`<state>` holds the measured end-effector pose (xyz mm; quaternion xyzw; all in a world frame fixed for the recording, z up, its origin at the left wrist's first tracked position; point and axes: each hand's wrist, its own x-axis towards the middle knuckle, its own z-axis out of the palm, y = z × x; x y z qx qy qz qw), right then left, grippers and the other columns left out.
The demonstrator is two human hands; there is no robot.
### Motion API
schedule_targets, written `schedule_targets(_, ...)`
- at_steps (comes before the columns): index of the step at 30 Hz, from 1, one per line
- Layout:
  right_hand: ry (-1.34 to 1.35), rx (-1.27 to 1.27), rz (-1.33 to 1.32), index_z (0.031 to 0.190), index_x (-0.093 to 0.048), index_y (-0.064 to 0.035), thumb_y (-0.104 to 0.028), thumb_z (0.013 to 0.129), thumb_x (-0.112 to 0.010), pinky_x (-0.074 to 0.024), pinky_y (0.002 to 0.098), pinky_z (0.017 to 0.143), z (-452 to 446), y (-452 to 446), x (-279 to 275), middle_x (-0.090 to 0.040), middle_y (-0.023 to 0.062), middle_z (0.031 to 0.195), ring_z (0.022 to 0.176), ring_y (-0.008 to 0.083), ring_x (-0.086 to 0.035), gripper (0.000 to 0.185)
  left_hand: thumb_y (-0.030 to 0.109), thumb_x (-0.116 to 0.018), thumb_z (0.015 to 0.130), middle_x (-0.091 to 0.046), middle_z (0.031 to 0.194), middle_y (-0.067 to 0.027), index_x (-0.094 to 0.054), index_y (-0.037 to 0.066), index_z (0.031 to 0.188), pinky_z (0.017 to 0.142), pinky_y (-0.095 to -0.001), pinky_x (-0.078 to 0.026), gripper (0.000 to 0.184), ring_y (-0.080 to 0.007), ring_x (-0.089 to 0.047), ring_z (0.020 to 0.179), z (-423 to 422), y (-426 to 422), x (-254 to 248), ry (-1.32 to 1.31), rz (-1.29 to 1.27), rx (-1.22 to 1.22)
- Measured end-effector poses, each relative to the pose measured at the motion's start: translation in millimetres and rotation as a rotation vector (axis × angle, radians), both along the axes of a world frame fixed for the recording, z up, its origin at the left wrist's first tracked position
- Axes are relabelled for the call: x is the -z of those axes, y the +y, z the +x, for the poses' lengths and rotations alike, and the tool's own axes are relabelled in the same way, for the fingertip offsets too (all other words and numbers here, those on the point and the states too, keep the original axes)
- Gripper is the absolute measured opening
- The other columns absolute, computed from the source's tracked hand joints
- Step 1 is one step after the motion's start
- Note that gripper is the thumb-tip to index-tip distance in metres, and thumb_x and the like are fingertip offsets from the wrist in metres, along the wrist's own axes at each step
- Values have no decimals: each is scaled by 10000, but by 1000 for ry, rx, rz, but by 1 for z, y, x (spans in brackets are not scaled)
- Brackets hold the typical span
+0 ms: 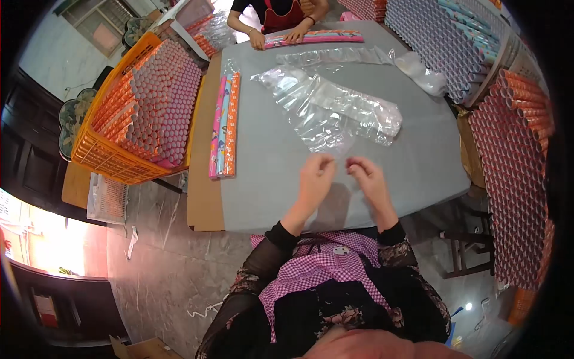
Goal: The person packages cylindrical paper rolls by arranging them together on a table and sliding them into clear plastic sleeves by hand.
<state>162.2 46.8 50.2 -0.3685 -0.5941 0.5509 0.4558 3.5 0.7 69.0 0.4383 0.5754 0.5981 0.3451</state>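
Note:
Clear plastic bags (353, 105) lie in a crinkled, overlapping spread on the grey tabletop, their near end reaching my fingertips. My left hand (317, 179) is closed in a pinch at the near edge of this clear plastic. Just across a small gap, my right hand (369, 179) also has thumb and fingers pinched together; whatever thin thing is between them is too faint to make out. Left of the hands lies a clear-wrapped pack of pink, blue and orange rolls (225, 125).
Across the table (412, 161), another person's hands (257, 39) rest on a pack of rolls (323, 38). Flattened plastic (335, 57) and a bunched clear roll (421, 73) lie near the far side. An orange crate (113, 166) full of rolls stands left; stacked rolls (508, 179) rise right.

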Motion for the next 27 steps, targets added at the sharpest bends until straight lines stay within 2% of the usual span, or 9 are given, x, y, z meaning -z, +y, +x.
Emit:
schedule_targets(2, 196, -105, -138, 1033, -631, 32, -102, 926, -597, -493, 240, 754, -14, -12, -3, -648, 28, 897, 841, 91, -605, 175, 30, -621, 844, -615, 862, -64, -617, 20, 953, 686, -301, -473, 110, -165, -584, 798, 2, -1, 5, 480, 246, 43)
schedule_targets(4, 235, -103, -147, 999, -628, 30, -100, 923, -599, -495, 237, 746, -17, -12, 0, -643, 24, 881, 827, 85, -604, 154, 14, -631, 804, -615, 892, -108, -612, 8, 937, 716, -318, -485, 135, -226, -598, 800, 3, -3, 3, 516, 273, 60)
schedule_targets(6, 271, -96, -157, 965, -624, 28, -99, 920, -602, -498, 234, 739, -20, -12, 0, -637, 20, 864, 812, 78, -603, 137, 46, -632, 801, -598, 941, -141, -612, 12, 931, 776, -389, -464, 136, -329, -563, 920, 4, -5, 3, 508, 179, 111)
schedule_targets(8, 324, -67, -188, 892, -606, 20, -94, 917, -600, -488, 224, 690, -21, -14, -1, -615, -3, 814, 770, 58, -578, 117, 59, -641, 807, -605, 944, -141, -614, 10, 938, 774, -385, -472, 143, -322, -578, 913, 3, -8, 1, 488, 158, 150)
schedule_targets(12, 165, -63, -97, 934, -612, 22, -100, 934, -590, -507, 243, 717, -12, -4, 24, -652, 26, 874, 800, 75, -605, 124, 102, -667, 826, -624, 953, -145, -618, 4, 971, 761, -365, -502, 182, -294, -623, 880, 6, -12, -11, 363, 90, 178)
schedule_targets(22, 30, -16, 3, 858, -611, 1, -97, 906, -595, -451, 216, 629, -19, -12, 7, -610, -15, 756, 718, 47, -554, 111, 111, -645, 857, -641, 863, -136, -624, -16, 942, 723, -352, -505, 154, -270, -639, 818, 4, -15, -18, 415, 103, 144)
schedule_targets(24, 86, -9, -44, 819, -605, 4, -114, 909, -600, -430, 216, 592, -18, -13, 3, -587, -21, 708, 678, 37, -528, 148, 101, -622, 874, -640, 831, -124, -626, -16, 937, 681, -327, -496, 133, -237, -633, 761, 2, -14, -20, 397, 59, 118)
schedule_targets(25, 127, -22, -60, 826, -608, 2, -127, 916, -595, -445, 221, 605, -17, -14, 1, -599, -10, 721, 680, 50, -545, 158, 77, -608, 891, -665, 810, -70, -636, -28, 964, 719, -267, -496, 131, -123, -621, 765, 1, -14, -18, 300, 53, 126)
schedule_targets(27, 168, -33, -84, 832, -611, 1, -140, 922, -589, -461, 227, 618, -15, -14, 0, -610, 1, 734, 681, 64, -562, 169, 81, -604, 898, -665, 824, -57, -635, -32, 960, 729, -262, -493, 132, -112, -615, 775, 2, -16, -18, 234, 16, 122)
